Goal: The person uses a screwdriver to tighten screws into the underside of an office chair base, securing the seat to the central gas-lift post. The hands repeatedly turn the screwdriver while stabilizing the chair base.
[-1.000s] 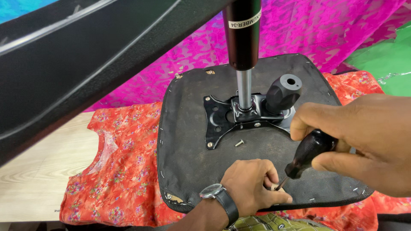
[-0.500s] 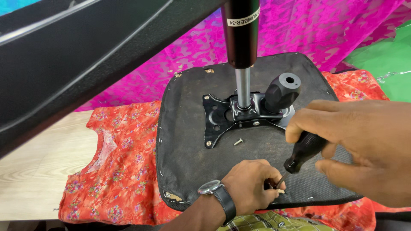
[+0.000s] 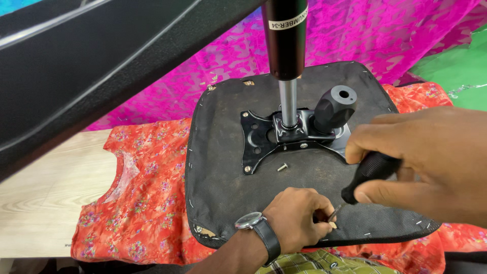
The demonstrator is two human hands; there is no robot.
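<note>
Low at centre, the left hand pinches, probably, a small slippery screw against the screwdriver, whose stiff grippy handle the right hand clasps.

free: seat underside left part | blocked: centre column, knob

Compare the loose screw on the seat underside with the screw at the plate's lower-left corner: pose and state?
The loose screw lies on its side on the black fabric of the seat underside, clear of the metal mounting plate; the corner screw sits in the plate's hole, only its head showing. The loose screw shows its whole shank; the corner screw shows none. Both are small, with light metallic heads.
</note>
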